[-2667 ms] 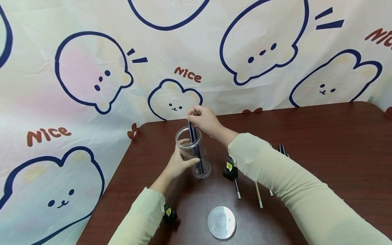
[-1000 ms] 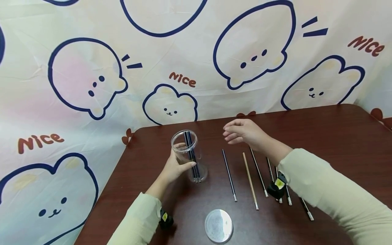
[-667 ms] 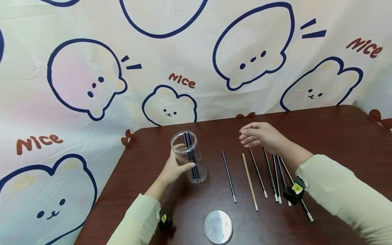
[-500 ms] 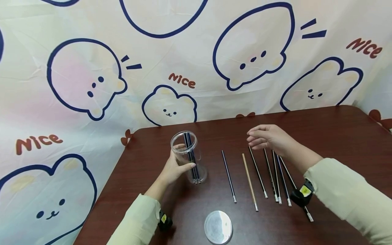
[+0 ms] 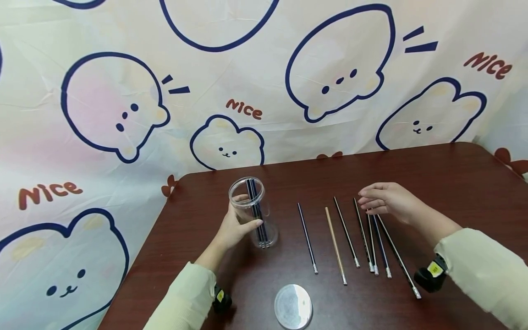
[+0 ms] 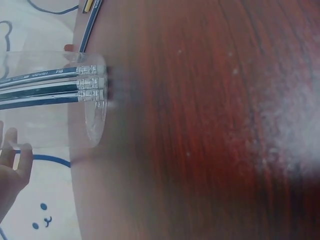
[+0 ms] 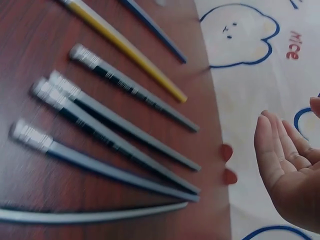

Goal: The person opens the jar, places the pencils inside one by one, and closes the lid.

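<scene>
My left hand (image 5: 235, 228) grips a clear plastic jar (image 5: 270, 224) around its side; the jar stands upright with its mouth uncovered. Three dark pencils (image 6: 42, 89) lean inside it, eraser ends at the bottom. My right hand (image 5: 389, 201) hovers over the far ends of a row of pencils, fingers loosely extended with nothing in them. Below it several dark pencils lie close together, including a blue one (image 5: 381, 247) and, at the right end, a slanting one (image 5: 398, 256). Toward the jar lie another dark pencil (image 5: 346, 232), a yellow pencil (image 5: 336, 246) and a blue pencil (image 5: 307, 238).
A round clear lid (image 5: 293, 306) lies near the front of the brown table (image 5: 445, 178). A cloth (image 5: 330, 50) printed with cartoon bears hangs behind the table's far edge. Black wrist cameras sit on both wrists, the right one (image 5: 431, 275) close to the rightmost pencil.
Earlier the right hand held pencils in the jar's mouth; it let go and moved right, over the pencils on the table. The left hand has kept its grip on the jar.
</scene>
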`<action>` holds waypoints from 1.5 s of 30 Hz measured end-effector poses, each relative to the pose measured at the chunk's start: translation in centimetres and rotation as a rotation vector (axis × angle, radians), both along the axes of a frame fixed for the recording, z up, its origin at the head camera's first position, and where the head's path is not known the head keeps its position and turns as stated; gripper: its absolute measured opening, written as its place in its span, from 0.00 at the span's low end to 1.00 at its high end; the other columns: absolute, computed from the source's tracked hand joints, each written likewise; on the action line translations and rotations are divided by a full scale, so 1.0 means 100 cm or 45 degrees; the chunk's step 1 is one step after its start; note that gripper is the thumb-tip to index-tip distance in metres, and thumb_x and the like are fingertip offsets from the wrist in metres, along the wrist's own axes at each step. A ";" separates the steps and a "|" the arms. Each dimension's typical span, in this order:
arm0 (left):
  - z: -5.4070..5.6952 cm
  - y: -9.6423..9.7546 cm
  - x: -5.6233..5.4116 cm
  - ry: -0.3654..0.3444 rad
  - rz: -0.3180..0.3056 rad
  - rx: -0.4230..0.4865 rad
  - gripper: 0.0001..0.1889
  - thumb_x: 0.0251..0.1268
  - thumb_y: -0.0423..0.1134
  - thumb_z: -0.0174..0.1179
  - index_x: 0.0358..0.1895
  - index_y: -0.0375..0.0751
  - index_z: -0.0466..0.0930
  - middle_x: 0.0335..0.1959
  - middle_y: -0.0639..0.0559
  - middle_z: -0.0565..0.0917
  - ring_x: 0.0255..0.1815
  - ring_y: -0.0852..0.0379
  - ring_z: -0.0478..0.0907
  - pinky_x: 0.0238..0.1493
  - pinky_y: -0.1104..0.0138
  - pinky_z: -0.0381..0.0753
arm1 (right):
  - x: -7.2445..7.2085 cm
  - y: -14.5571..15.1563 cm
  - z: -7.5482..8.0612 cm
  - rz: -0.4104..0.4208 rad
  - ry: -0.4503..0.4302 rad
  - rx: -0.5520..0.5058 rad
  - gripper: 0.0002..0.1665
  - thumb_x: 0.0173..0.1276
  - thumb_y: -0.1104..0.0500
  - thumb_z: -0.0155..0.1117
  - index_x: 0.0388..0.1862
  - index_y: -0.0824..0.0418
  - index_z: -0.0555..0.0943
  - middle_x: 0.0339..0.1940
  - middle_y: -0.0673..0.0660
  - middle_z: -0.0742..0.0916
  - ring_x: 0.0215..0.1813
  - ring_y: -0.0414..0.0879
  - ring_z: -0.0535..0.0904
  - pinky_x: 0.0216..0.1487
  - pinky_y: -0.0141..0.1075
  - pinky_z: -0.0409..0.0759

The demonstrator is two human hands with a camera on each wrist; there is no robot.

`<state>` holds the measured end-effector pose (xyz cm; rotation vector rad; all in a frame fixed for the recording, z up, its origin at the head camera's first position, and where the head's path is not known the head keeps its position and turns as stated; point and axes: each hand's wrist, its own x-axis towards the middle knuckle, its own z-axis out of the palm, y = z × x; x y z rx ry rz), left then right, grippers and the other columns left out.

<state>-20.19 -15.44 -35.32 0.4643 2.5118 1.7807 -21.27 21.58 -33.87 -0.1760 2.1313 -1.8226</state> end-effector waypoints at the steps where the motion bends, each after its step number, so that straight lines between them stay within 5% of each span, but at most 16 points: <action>1: 0.000 0.000 0.000 0.000 0.004 -0.002 0.34 0.48 0.28 0.60 0.57 0.39 0.50 0.51 0.40 0.68 0.38 0.51 0.71 0.39 0.64 0.70 | 0.001 0.003 -0.003 0.000 -0.005 0.010 0.29 0.64 0.54 0.51 0.52 0.78 0.61 0.38 0.58 0.79 0.38 0.45 0.78 0.40 0.38 0.74; 13: -0.001 0.001 0.000 0.030 0.025 0.003 0.34 0.47 0.28 0.61 0.57 0.36 0.51 0.54 0.38 0.65 0.45 0.46 0.69 0.49 0.58 0.63 | 0.009 0.036 -0.037 -0.017 -0.083 0.127 0.30 0.66 0.55 0.47 0.53 0.81 0.58 0.42 0.64 0.77 0.41 0.50 0.76 0.41 0.40 0.74; 24: -0.002 0.002 -0.001 0.056 0.028 0.014 0.34 0.46 0.27 0.61 0.57 0.35 0.51 0.52 0.37 0.66 0.43 0.46 0.70 0.49 0.58 0.63 | 0.011 0.055 -0.058 -0.024 -0.189 0.199 0.28 0.65 0.57 0.47 0.51 0.81 0.61 0.36 0.59 0.79 0.37 0.45 0.77 0.38 0.40 0.75; 33: -0.003 0.002 -0.001 0.030 0.024 0.018 0.34 0.47 0.27 0.60 0.57 0.36 0.51 0.51 0.39 0.67 0.39 0.50 0.72 0.45 0.61 0.67 | 0.006 0.053 -0.064 0.007 -0.246 0.327 0.18 0.58 0.59 0.55 0.39 0.75 0.71 0.30 0.60 0.77 0.30 0.45 0.75 0.33 0.38 0.76; 40: -0.003 0.000 -0.001 -0.017 0.030 0.014 0.34 0.48 0.28 0.60 0.57 0.38 0.50 0.51 0.39 0.67 0.43 0.49 0.68 0.43 0.62 0.68 | 0.003 0.042 -0.063 0.041 -0.117 0.566 0.11 0.54 0.59 0.60 0.23 0.67 0.71 0.23 0.57 0.75 0.23 0.45 0.73 0.27 0.38 0.76; 45: -0.001 0.001 0.000 -0.039 0.030 0.001 0.34 0.49 0.29 0.59 0.57 0.39 0.49 0.51 0.39 0.67 0.43 0.48 0.67 0.41 0.63 0.69 | 0.002 0.036 -0.056 0.071 -0.070 0.670 0.18 0.55 0.61 0.58 0.10 0.57 0.64 0.11 0.51 0.70 0.13 0.41 0.68 0.22 0.37 0.75</action>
